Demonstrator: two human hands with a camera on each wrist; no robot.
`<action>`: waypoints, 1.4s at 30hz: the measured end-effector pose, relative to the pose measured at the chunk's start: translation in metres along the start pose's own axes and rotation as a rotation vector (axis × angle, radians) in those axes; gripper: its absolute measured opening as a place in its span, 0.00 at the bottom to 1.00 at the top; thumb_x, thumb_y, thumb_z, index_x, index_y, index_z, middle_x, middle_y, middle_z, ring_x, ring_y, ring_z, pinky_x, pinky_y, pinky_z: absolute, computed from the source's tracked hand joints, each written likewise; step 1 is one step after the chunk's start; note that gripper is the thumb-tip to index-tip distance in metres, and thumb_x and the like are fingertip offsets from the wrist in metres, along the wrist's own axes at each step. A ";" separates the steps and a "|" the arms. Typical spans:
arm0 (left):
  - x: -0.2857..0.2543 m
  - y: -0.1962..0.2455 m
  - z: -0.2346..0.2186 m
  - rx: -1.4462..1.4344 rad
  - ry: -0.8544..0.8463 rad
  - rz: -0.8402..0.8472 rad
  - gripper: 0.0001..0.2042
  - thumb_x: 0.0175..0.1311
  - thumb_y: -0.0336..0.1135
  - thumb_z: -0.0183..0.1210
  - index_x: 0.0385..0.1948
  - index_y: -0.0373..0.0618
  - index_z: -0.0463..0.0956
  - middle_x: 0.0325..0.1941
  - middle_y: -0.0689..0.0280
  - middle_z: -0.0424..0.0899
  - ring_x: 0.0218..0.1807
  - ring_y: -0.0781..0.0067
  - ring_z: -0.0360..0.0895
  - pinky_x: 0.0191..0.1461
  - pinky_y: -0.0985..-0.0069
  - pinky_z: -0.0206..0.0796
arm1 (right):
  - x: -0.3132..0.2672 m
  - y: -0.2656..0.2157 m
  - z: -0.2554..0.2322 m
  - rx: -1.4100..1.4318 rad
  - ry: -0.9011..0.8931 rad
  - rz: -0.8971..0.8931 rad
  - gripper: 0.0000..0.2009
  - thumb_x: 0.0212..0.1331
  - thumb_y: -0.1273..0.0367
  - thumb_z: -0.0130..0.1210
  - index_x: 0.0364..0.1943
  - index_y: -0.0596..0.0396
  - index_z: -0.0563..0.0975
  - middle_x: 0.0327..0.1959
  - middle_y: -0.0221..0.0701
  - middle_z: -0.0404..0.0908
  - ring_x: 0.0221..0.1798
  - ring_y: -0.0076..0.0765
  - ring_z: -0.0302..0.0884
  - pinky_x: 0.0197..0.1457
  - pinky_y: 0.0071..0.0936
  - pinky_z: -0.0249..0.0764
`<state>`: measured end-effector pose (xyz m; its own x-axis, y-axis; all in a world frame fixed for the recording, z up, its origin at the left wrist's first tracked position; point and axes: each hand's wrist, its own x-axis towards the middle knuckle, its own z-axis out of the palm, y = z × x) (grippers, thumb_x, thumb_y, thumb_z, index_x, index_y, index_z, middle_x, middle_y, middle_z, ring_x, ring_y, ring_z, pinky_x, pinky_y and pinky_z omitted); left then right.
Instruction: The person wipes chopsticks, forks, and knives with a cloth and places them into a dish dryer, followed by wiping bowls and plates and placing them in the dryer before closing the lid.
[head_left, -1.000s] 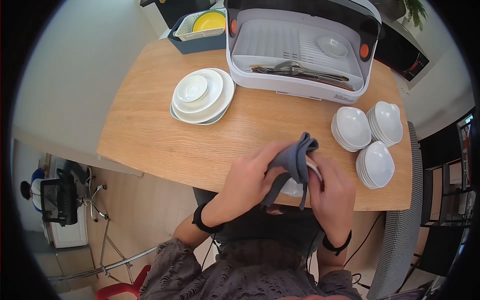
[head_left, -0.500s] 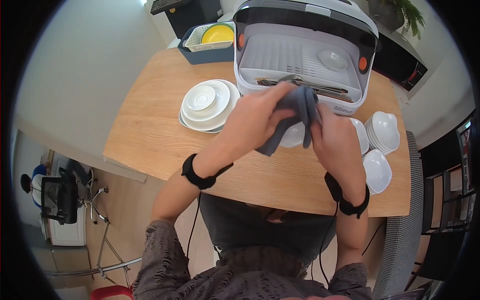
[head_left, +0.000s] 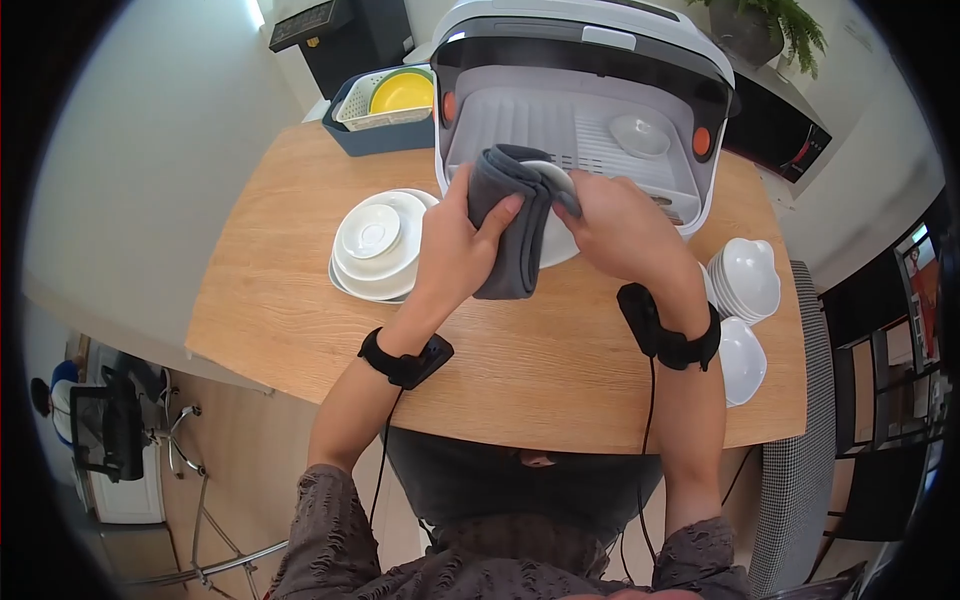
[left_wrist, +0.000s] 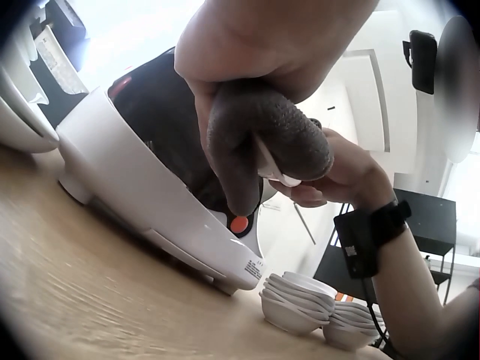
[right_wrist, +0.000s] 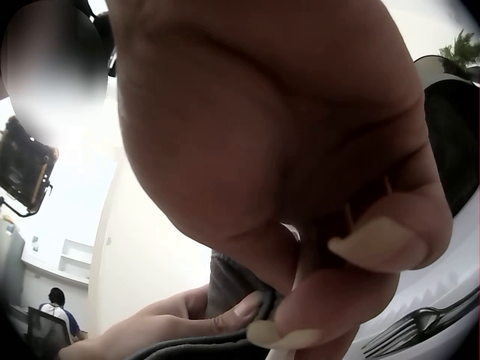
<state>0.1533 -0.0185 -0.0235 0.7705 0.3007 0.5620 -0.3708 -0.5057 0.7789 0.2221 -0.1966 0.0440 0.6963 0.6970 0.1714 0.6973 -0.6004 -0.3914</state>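
My left hand (head_left: 455,240) grips a folded grey cloth (head_left: 510,220), its thumb lying over the front. Wrapped in the cloth is a white dish (head_left: 553,174), mostly hidden, with a curved rim showing at the top. On the other side, my right hand (head_left: 625,220) pinches the dish's rim and the cloth's edge. Both hands are raised in front of the white drying cabinet (head_left: 703,205), whose dark lid is up. In the left wrist view, the cloth (left_wrist: 262,135) folds around the white dish (left_wrist: 276,174).
Stacked white plates (head_left: 375,265) stand on the table (head_left: 500,390) at left. At right are stacked white bowls (head_left: 748,280), partly behind my forearm. A blue bin (head_left: 375,138) with a yellow bowl (head_left: 402,92) sits at back left. A clear bowl (head_left: 640,137) and a fork (right_wrist: 420,324) lie inside the cabinet.
Both hands have moved up and away from my body, from the table's front edge towards the cabinet, carrying the dish and cloth. The cloth now wraps the dish from a different side.
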 end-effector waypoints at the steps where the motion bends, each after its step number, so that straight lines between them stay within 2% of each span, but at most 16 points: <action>1: 0.001 0.003 -0.003 -0.016 0.016 -0.015 0.17 0.66 0.38 0.64 0.49 0.35 0.73 0.37 0.52 0.87 0.39 0.58 0.86 0.42 0.70 0.74 | 0.001 -0.007 -0.006 0.030 -0.025 0.027 0.12 0.68 0.68 0.51 0.42 0.66 0.76 0.34 0.56 0.81 0.40 0.67 0.78 0.44 0.50 0.73; 3: 0.003 0.007 -0.009 -0.029 0.033 -0.032 0.17 0.67 0.37 0.64 0.49 0.35 0.73 0.37 0.53 0.87 0.39 0.62 0.86 0.42 0.71 0.74 | 0.004 -0.010 -0.005 0.092 -0.049 0.038 0.11 0.67 0.68 0.52 0.42 0.66 0.76 0.34 0.55 0.81 0.39 0.66 0.79 0.44 0.50 0.73; 5: 0.004 0.008 -0.015 0.007 0.020 0.011 0.17 0.66 0.37 0.64 0.50 0.36 0.73 0.36 0.52 0.87 0.38 0.59 0.86 0.41 0.71 0.74 | 0.006 -0.006 0.003 0.152 -0.052 0.009 0.11 0.66 0.69 0.53 0.41 0.66 0.76 0.34 0.55 0.81 0.38 0.65 0.79 0.43 0.49 0.73; 8: 0.003 0.019 -0.024 0.176 -0.105 0.063 0.17 0.65 0.36 0.65 0.50 0.37 0.73 0.35 0.50 0.86 0.37 0.54 0.86 0.40 0.69 0.73 | 0.001 0.008 0.011 -0.012 0.033 -0.206 0.10 0.65 0.70 0.54 0.40 0.67 0.76 0.31 0.53 0.81 0.35 0.63 0.78 0.40 0.47 0.74; 12: 0.002 0.038 -0.023 0.240 -0.189 0.226 0.17 0.64 0.35 0.66 0.51 0.40 0.74 0.35 0.48 0.84 0.36 0.47 0.84 0.39 0.67 0.73 | -0.024 -0.008 -0.001 -0.019 0.067 -0.102 0.08 0.61 0.72 0.55 0.37 0.66 0.75 0.27 0.53 0.80 0.33 0.63 0.78 0.39 0.47 0.74; 14: 0.003 0.047 -0.022 0.202 -0.125 0.165 0.17 0.64 0.34 0.65 0.51 0.41 0.74 0.35 0.48 0.84 0.37 0.47 0.84 0.39 0.66 0.73 | -0.037 -0.011 -0.002 0.121 0.165 -0.053 0.06 0.57 0.75 0.55 0.32 0.67 0.75 0.25 0.55 0.79 0.32 0.65 0.78 0.40 0.50 0.75; 18: -0.004 0.059 -0.021 0.044 -0.098 0.063 0.18 0.63 0.32 0.65 0.53 0.44 0.73 0.36 0.50 0.85 0.38 0.46 0.83 0.38 0.66 0.73 | -0.075 -0.028 -0.011 0.256 0.189 0.037 0.08 0.61 0.73 0.55 0.39 0.67 0.74 0.25 0.52 0.79 0.28 0.63 0.78 0.32 0.47 0.73; 20: -0.013 0.079 -0.023 0.147 -0.245 0.206 0.18 0.62 0.31 0.64 0.54 0.44 0.73 0.37 0.52 0.85 0.39 0.45 0.83 0.39 0.64 0.74 | -0.096 -0.034 -0.013 0.206 0.186 0.027 0.08 0.60 0.75 0.53 0.37 0.70 0.72 0.21 0.54 0.77 0.28 0.65 0.78 0.32 0.52 0.74; 23: -0.032 0.087 -0.018 0.252 -0.474 0.382 0.20 0.61 0.28 0.63 0.56 0.45 0.72 0.39 0.53 0.85 0.41 0.44 0.82 0.40 0.62 0.74 | -0.122 -0.028 -0.016 -0.071 0.020 -0.047 0.08 0.63 0.74 0.52 0.37 0.69 0.70 0.20 0.54 0.77 0.27 0.64 0.78 0.30 0.51 0.73; 24: -0.036 0.088 -0.016 0.280 -0.555 0.434 0.20 0.61 0.27 0.63 0.56 0.45 0.72 0.40 0.53 0.85 0.41 0.43 0.82 0.41 0.62 0.74 | -0.127 -0.025 -0.017 -0.042 -0.003 -0.064 0.09 0.64 0.73 0.52 0.37 0.69 0.71 0.20 0.54 0.77 0.27 0.65 0.78 0.30 0.51 0.73; 27: -0.043 0.087 -0.010 0.187 -0.532 0.397 0.18 0.62 0.26 0.62 0.54 0.43 0.73 0.41 0.50 0.85 0.40 0.44 0.82 0.40 0.66 0.74 | -0.136 -0.015 -0.019 0.039 -0.081 -0.063 0.11 0.65 0.70 0.54 0.35 0.69 0.71 0.20 0.53 0.77 0.27 0.65 0.78 0.31 0.52 0.73; 30: -0.045 0.085 -0.006 0.101 -0.408 0.192 0.18 0.63 0.28 0.63 0.54 0.43 0.72 0.38 0.49 0.84 0.40 0.42 0.82 0.40 0.63 0.73 | -0.133 -0.009 -0.023 0.149 -0.154 0.027 0.13 0.64 0.68 0.56 0.34 0.68 0.72 0.20 0.53 0.77 0.27 0.65 0.78 0.32 0.51 0.73; 32: -0.044 0.086 -0.005 0.091 -0.410 0.163 0.17 0.65 0.31 0.63 0.54 0.42 0.71 0.38 0.48 0.84 0.40 0.42 0.82 0.40 0.63 0.72 | -0.129 -0.004 -0.022 0.258 -0.149 0.088 0.14 0.64 0.67 0.56 0.32 0.68 0.73 0.21 0.54 0.77 0.27 0.66 0.77 0.32 0.50 0.74; 35: -0.046 0.088 -0.008 0.115 -0.450 0.091 0.18 0.67 0.34 0.62 0.55 0.41 0.70 0.37 0.49 0.84 0.40 0.44 0.83 0.42 0.64 0.73 | -0.117 0.012 -0.024 0.240 -0.133 -0.006 0.13 0.66 0.68 0.52 0.32 0.69 0.75 0.20 0.51 0.78 0.26 0.59 0.80 0.34 0.45 0.75; 39: -0.043 0.073 -0.020 0.161 -0.403 -0.128 0.18 0.71 0.38 0.60 0.57 0.41 0.70 0.41 0.55 0.86 0.44 0.59 0.84 0.48 0.69 0.74 | -0.081 0.039 -0.038 0.429 -0.208 0.224 0.13 0.65 0.69 0.51 0.35 0.70 0.77 0.23 0.43 0.82 0.23 0.40 0.82 0.29 0.35 0.77; 42: -0.036 0.053 -0.033 -0.445 -0.381 -0.466 0.20 0.73 0.40 0.58 0.61 0.42 0.68 0.51 0.64 0.83 0.51 0.72 0.82 0.54 0.73 0.75 | -0.045 0.079 -0.045 0.647 -0.139 0.481 0.10 0.67 0.69 0.53 0.38 0.65 0.79 0.29 0.38 0.84 0.22 0.27 0.79 0.25 0.25 0.76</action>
<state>0.0891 -0.0297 0.0066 0.9953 0.0623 0.0743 -0.0747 0.0048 0.9972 0.2531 -0.2928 0.0459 0.8375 0.4886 -0.2449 0.0625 -0.5308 -0.8452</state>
